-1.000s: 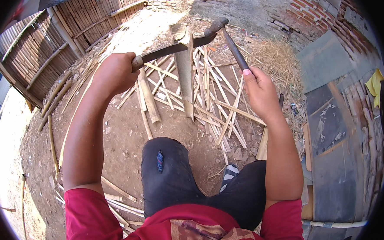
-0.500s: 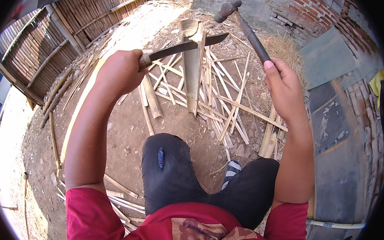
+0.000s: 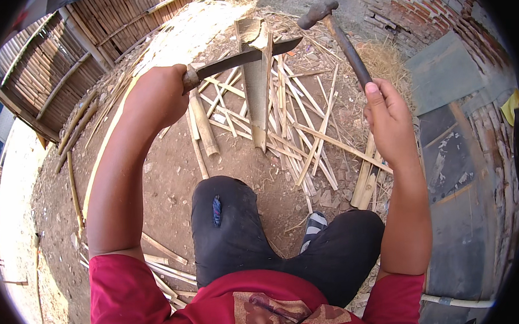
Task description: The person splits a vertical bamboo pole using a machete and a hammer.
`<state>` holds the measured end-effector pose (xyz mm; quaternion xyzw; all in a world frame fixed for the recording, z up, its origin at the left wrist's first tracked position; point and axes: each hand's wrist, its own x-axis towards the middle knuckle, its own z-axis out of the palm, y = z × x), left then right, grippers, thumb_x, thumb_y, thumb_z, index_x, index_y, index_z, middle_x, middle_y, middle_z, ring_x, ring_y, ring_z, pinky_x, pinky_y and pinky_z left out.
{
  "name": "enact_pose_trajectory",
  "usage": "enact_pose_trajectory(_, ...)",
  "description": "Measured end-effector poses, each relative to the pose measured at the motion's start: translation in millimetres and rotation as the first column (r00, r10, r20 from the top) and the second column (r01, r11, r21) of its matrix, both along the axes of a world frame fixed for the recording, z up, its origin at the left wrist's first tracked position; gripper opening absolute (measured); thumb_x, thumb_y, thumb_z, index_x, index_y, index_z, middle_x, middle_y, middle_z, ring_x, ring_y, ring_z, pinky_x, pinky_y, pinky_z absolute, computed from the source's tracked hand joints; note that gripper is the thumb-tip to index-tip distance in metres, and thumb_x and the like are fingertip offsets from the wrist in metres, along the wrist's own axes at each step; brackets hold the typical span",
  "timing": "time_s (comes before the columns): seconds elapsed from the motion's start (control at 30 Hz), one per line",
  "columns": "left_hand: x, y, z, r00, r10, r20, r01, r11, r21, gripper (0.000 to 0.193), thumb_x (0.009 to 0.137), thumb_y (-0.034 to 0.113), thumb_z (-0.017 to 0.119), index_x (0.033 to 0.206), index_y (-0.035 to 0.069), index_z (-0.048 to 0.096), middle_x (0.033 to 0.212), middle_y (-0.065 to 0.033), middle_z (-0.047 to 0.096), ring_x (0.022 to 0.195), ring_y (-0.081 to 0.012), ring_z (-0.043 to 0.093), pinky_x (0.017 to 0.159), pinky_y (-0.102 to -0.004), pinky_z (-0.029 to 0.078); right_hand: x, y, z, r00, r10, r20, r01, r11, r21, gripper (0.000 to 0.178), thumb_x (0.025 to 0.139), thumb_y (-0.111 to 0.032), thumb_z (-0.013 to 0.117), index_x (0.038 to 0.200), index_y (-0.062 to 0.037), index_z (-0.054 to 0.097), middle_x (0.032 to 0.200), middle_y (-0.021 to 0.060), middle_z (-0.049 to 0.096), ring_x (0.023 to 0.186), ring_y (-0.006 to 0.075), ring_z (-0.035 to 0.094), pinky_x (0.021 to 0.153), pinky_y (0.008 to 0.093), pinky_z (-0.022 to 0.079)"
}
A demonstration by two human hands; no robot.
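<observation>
Left hand (image 3: 159,97) is wrapped tight around the wooden handle of a machete (image 3: 229,62), and the right hand (image 3: 388,117) has its fingers closed on a hammer (image 3: 346,50), thumb along the shaft. The machete runs crosswise, left to right, over a split bamboo piece (image 3: 257,94) whose long axis points away from the knees. Can't tell how deep the blade bites. That bamboo sits between the hands, right of the left one, which is nearer. The hammer head's up just beyond the blade tip, looks apart from it.

Count: one machete, one hammer, one split piece under the blade, one round bamboo pole (image 3: 203,125) left of it on the dirt. Loose bamboo strips (image 3: 327,136) all over, too tangled to count, plus dry straw (image 3: 386,64) past them.
</observation>
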<state>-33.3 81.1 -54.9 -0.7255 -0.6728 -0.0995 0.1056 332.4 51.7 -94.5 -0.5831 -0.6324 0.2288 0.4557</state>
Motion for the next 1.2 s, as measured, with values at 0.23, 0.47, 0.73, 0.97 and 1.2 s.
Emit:
enact_pose_trajectory(0.23, 12.4, -2.6, 4.0, 1.0, 0.005, -0.002, -0.005, 1.0, -0.027, 0.012, 0.086, 0.008, 0.067, 0.096, 0.001, 0.068, 0.086, -0.0228, 0.072, 0.083, -0.0401, 0.071, 0.077, -0.0488, 0.056, -7.8, 15.1, -14.2, 0.978, -0.094, 0.184, 0.06, 0.981, 0.184, 0.04, 0.11, -0.037, 0.051, 0.118, 0.0002, 0.064, 0.071, 0.0047, 0.057, 0.067, 0.0142, 0.056, 0.063, 0.0357, 0.045)
enact_pose_trajectory(0.47, 6.3, 0.6, -7.5, 1.0, 0.001, -0.025, -0.001, 1.0, -0.01, 0.013, 0.086, 0.008, 0.067, 0.098, 0.002, 0.068, 0.086, -0.0219, 0.072, 0.084, -0.0397, 0.071, 0.077, -0.0488, 0.056, -4.7, -3.6, 24.5, 0.995, -0.088, 0.049, 0.079, 0.983, 0.165, 0.039, 0.11, -0.037, 0.05, 0.112, -0.0004, 0.065, 0.073, 0.0116, 0.06, 0.068, 0.0231, 0.059, 0.068, 0.0384, 0.047)
enact_pose_trajectory(0.73, 12.3, -4.7, 0.2, 0.999, 0.036, -0.023, -0.037, 0.998, -0.045, 0.014, 0.085, 0.006, 0.065, 0.099, 0.003, 0.069, 0.087, -0.0212, 0.072, 0.084, -0.0399, 0.071, 0.078, -0.0494, 0.056, -1.3, 5.7, -10.3, 0.991, -0.005, 0.131, 0.013, 0.998, -0.067, 0.043, 0.11, -0.04, 0.052, 0.111, 0.0004, 0.065, 0.074, 0.0015, 0.056, 0.068, 0.0102, 0.052, 0.064, 0.031, 0.043)
enact_pose_trajectory(0.97, 14.9, -9.2, -5.9, 1.0, 0.016, -0.005, -0.017, 0.998, -0.055, 0.014, 0.085, 0.006, 0.064, 0.099, 0.004, 0.069, 0.087, -0.022, 0.072, 0.085, -0.0404, 0.071, 0.079, -0.0496, 0.056, -7.3, 9.9, -11.9, 0.997, -0.059, 0.044, 0.051, 0.985, 0.167, 0.045, 0.109, -0.042, 0.052, 0.115, 0.0001, 0.066, 0.072, 0.0009, 0.055, 0.066, 0.0115, 0.052, 0.062, 0.0327, 0.043)
enact_pose_trajectory(1.2, 20.0, -6.5, -10.3, 0.996, 0.082, -0.041, -0.087, 0.987, -0.137, 0.018, 0.093, 0.012, 0.062, 0.107, 0.009, 0.072, 0.094, -0.0191, 0.074, 0.091, -0.0387, 0.071, 0.08, -0.0496, 0.057, -2.5, 16.2, -60.1, 0.994, -0.038, -0.101, 0.04, 0.999, 0.02, 0.04, 0.11, -0.038, 0.053, 0.115, -0.0006, 0.066, 0.07, -0.0004, 0.054, 0.064, 0.0103, 0.049, 0.06, 0.0309, 0.041)
